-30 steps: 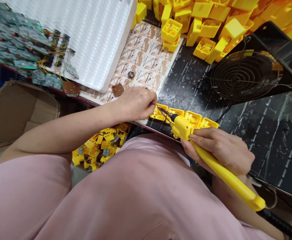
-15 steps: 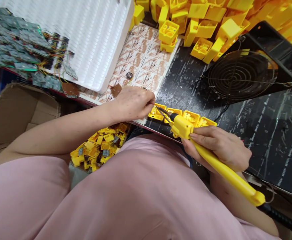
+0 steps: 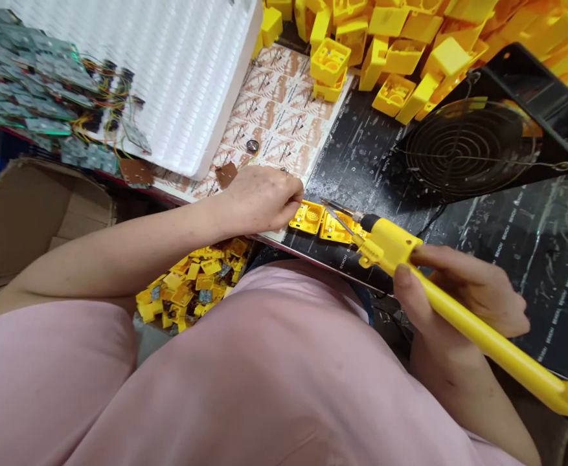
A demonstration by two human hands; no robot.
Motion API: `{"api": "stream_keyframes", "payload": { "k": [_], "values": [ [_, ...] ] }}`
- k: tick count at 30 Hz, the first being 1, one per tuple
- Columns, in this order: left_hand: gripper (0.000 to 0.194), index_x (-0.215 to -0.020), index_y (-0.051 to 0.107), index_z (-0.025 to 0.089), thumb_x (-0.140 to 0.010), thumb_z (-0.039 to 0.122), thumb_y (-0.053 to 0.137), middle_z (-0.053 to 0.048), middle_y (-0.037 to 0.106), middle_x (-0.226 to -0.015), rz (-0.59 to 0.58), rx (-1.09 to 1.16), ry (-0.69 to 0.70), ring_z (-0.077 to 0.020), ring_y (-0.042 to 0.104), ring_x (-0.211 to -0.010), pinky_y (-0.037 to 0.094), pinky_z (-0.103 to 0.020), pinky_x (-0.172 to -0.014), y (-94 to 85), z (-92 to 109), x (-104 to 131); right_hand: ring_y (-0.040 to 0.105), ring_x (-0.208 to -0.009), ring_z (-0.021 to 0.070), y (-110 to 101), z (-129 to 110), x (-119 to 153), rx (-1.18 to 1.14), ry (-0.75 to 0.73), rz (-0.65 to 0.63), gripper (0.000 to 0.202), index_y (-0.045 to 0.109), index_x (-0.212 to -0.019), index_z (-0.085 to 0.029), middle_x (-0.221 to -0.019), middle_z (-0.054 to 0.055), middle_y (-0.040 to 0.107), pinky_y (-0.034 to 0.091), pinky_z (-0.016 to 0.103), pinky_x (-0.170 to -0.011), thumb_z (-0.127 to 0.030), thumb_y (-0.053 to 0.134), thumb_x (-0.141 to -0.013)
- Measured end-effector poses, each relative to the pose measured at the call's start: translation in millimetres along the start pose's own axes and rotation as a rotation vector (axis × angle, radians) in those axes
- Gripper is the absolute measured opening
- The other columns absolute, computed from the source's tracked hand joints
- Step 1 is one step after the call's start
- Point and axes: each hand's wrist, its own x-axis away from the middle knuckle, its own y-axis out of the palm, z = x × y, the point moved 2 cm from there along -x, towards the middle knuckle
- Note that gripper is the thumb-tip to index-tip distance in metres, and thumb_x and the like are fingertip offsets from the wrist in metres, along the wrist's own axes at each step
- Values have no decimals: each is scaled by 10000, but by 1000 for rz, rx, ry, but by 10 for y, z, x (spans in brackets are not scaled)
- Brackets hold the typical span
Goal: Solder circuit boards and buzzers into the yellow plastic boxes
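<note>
My right hand (image 3: 458, 291) is closed round a yellow soldering iron (image 3: 400, 249) with a feed tube beside its tip. The tip points left, over a row of small open yellow plastic cases. My left hand (image 3: 269, 197) is closed at the left end of that row, its fingertips at the edge of the first case (image 3: 307, 217). Whatever those fingers pinch is hidden. The second case (image 3: 336, 226) lies just under the iron's tip, and the iron covers part of the row further right.
A white foam tray (image 3: 181, 84) bears green circuit boards (image 3: 26, 77) with wires. Many yellow cases (image 3: 400, 39) are heaped at the back, beside a black fan (image 3: 468, 142). A small round black part (image 3: 252, 146) lies on the patterned sheet. Below the table edge is a box of yellow pieces (image 3: 191, 281).
My right hand has drawn the soldering iron back to the right, and its tip has left the first case. My left hand has stayed almost in place.
</note>
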Motion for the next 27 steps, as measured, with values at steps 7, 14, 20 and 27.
{"api": "stream_keyframes", "payload": {
  "k": [7, 14, 20, 27],
  "values": [
    [401, -1086, 794, 172, -923, 293, 448, -96, 811, -991, 27, -5, 14, -287, 764, -959, 472, -328, -709, 4, 12, 6, 776, -770, 159, 8, 39, 33, -41, 86, 15, 601, 689, -1351, -311, -1165, 15, 789, 669, 248, -673, -118, 836, -801],
    [394, -1105, 781, 188, -964, 321, 438, -74, 808, -986, 41, -23, 19, -277, 760, -977, 470, -324, -724, 30, -14, 54, 784, -791, 165, -7, 89, 86, 57, 100, -37, 617, 671, -1374, -332, -1132, 10, 801, 671, 246, -700, -141, 830, -809],
    [389, -1036, 799, 207, -1020, 352, 438, -59, 801, -1073, 289, 206, 212, -226, 727, -987, 489, -375, -955, 225, -191, 113, 772, -755, 137, -25, 130, 109, 61, 3, -24, 615, 705, -1329, -297, -1058, 9, 813, 650, 196, -710, -127, 867, -761],
    [246, -956, 773, 237, -946, 349, 555, -5, 787, -902, 383, 411, 199, -197, 658, -895, 324, -527, -1188, 327, -297, 42, 770, -766, 145, 9, 65, 93, -87, -137, -135, 573, 721, -1238, -220, -914, 3, 797, 656, 208, -727, 0, 822, -720]
  ]
}}
